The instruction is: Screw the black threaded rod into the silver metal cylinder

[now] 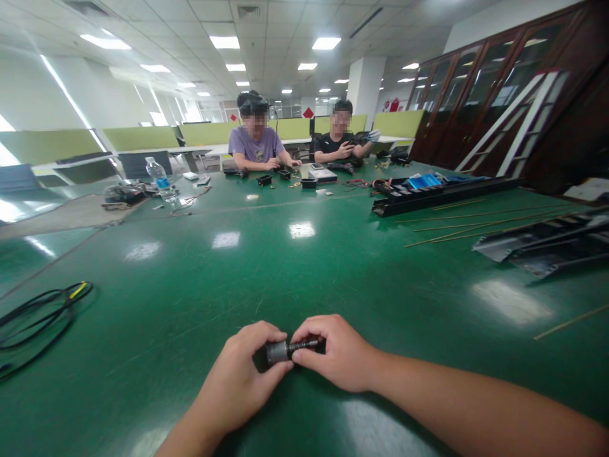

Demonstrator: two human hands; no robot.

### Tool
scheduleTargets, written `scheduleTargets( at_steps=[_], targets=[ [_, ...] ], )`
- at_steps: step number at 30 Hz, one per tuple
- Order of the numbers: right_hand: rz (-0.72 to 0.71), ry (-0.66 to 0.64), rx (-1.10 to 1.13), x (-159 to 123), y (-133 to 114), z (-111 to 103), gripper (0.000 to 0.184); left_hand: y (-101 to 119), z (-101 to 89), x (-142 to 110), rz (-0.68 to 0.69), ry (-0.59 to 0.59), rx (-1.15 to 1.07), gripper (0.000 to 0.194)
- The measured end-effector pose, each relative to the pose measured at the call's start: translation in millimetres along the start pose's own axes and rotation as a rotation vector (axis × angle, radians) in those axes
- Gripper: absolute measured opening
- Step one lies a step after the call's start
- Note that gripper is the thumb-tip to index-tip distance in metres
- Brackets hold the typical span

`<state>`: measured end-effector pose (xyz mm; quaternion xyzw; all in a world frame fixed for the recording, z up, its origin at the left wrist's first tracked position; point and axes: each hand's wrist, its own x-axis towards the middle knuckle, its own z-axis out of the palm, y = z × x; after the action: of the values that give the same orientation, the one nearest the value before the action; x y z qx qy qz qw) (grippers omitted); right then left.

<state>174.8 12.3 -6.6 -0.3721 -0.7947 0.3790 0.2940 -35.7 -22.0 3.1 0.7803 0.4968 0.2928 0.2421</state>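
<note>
A small dark metal cylindrical part (pixel 288 350) with a narrower ribbed stem lies across the space between my two hands, just above the green table (pixel 190 279). My left hand (pixel 240 374) grips its thick grey end with curled fingers. My right hand (pixel 333 352) pinches the stem end, which points right. The fingers hide part of the piece, and its far ends are partly covered.
A coil of black cable (pixel 38 327) lies on the table at the left. Long thin brass rods (pixel 476 228) and black metal channels (pixel 442 197) lie to the right. Two seated co-workers (pixel 295 136) handle small items at the far end, among a water bottle (pixel 159 179) and small parts.
</note>
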Motion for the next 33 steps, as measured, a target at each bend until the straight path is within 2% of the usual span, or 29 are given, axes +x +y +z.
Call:
scheduleTargets(
  at_steps=[33],
  targets=[
    [0.018,-0.015,-0.027,-1.0,-0.3,0.2,0.011,-1.7,-3.3,-0.2,-0.013,-0.005,0.022,0.023]
  ],
)
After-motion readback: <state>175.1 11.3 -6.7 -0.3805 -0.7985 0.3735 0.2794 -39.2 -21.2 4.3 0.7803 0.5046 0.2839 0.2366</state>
